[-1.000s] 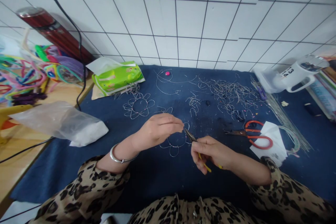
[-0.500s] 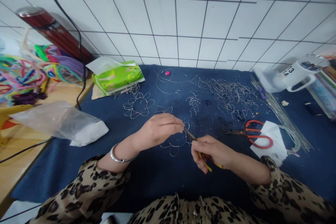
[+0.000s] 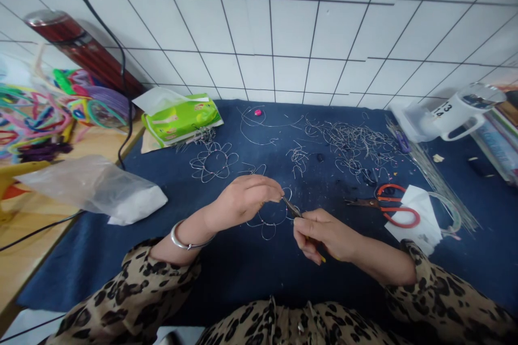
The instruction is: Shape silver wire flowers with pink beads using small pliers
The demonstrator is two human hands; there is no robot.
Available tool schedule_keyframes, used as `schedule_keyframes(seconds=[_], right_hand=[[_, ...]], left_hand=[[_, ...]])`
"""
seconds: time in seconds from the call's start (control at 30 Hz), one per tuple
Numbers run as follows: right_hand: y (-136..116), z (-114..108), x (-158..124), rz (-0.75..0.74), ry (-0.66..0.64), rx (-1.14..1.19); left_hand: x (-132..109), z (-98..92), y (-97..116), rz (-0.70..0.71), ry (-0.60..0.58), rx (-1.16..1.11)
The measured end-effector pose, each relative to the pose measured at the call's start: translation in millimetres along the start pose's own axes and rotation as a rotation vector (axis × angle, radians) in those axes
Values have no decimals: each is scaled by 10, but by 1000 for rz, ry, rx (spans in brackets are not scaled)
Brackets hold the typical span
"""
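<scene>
Wrapped firmly around the pliers [image 3: 292,208], my right hand [image 3: 324,234] sits just right of centre in the frame, with a bit of yellow handle showing under the curled fingers. From here I read the pliers' tips as up against the wire flower [image 3: 268,224], though whether they have bitten onto the wire I cannot tell. My left hand [image 3: 243,199] reaches in from the lower left, thumb and fingers pinched together on the upper edge of that flower; the exact contact is hidden behind the fingers. I have the flower at the middle of the frame, its round loops showing below and between the two hands, over the dark blue cloth [image 3: 251,285]. Up and left of it I see a second wire flower [image 3: 215,173] lying flat, near the green tissue pack [image 3: 182,119]. Toward the upper right spreads a tangle of wire pieces [image 3: 360,143], and at the right of the frame I make out orange-handled scissors [image 3: 380,207] partly on a white paper [image 3: 424,226]
</scene>
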State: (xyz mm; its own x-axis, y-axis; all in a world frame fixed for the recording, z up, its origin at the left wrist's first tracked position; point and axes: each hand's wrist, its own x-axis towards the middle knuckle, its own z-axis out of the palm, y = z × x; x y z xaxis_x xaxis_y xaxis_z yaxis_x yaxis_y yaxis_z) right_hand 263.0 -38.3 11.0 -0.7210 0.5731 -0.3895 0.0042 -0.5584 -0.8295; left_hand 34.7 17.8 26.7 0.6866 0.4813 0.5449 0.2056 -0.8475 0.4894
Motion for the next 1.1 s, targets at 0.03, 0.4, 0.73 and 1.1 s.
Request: schedule_keyframes(seconds=[0.03, 0.4, 0.73, 1.1], right_hand=[[-9, 8, -3, 2, 7, -29], [-77, 56, -52, -5, 43, -688], [-350, 69, -33, 50, 43, -344], [-477, 12, 370, 11, -9, -302]], left_hand=[[4, 2, 7, -10, 11, -25], [-5, -195, -72, -225, 300, -419], [8, -286, -26, -215, 117, -213], [-14, -313, -126, -248, 94, -65]])
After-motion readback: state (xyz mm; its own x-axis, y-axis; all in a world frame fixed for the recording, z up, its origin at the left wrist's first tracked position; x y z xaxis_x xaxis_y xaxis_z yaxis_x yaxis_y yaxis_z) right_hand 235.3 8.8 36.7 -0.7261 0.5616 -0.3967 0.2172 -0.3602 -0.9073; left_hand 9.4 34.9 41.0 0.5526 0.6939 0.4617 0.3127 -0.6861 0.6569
